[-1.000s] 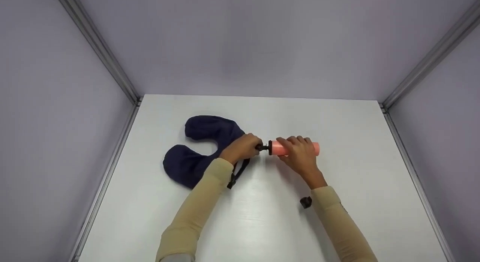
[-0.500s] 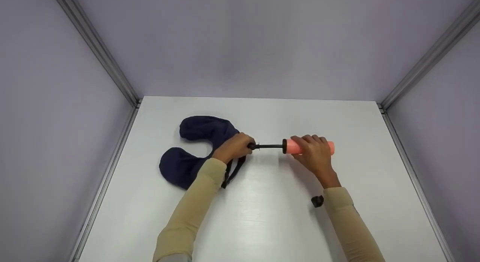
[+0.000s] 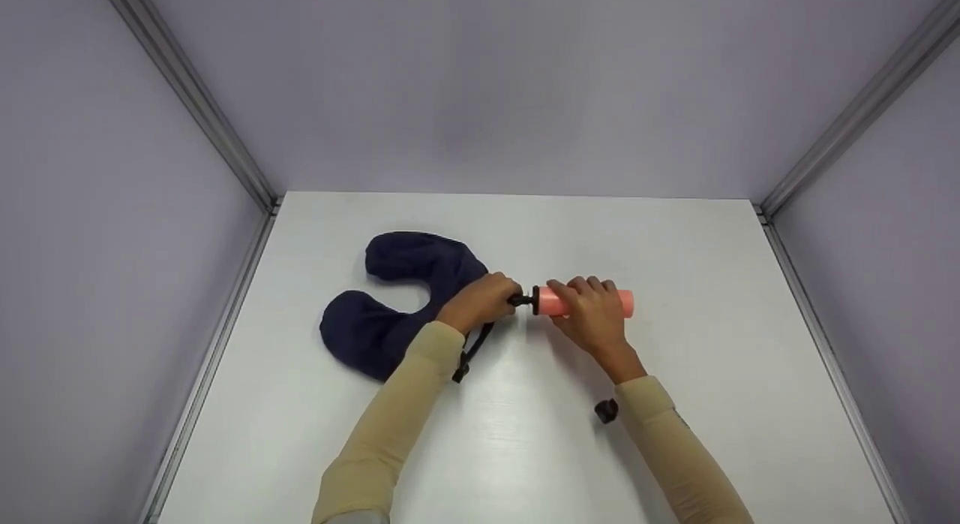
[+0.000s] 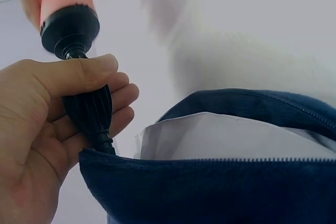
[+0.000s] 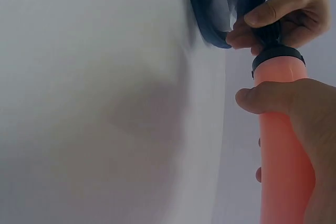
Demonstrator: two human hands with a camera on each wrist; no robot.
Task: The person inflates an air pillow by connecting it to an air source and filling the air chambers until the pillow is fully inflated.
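Pinching the black nozzle (image 4: 89, 114) with my left hand (image 3: 480, 302) at the pillow (image 3: 397, 299) on the worktop (image 3: 525, 434), I am wrapping my right hand (image 3: 592, 317) round the pump (image 3: 581, 302), keeping strokes straight.

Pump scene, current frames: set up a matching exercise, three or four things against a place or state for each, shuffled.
Things:
1. pump
2. pillow
3. left hand
4. strap

Places or states:
A. dark blue, lying on the table, zip partly open
B. pinches the black ribbed nozzle
C. pink barrel, gripped by the right hand
D. black, trailing beside the left sleeve

Pairs: 1-C, 2-A, 3-B, 4-D
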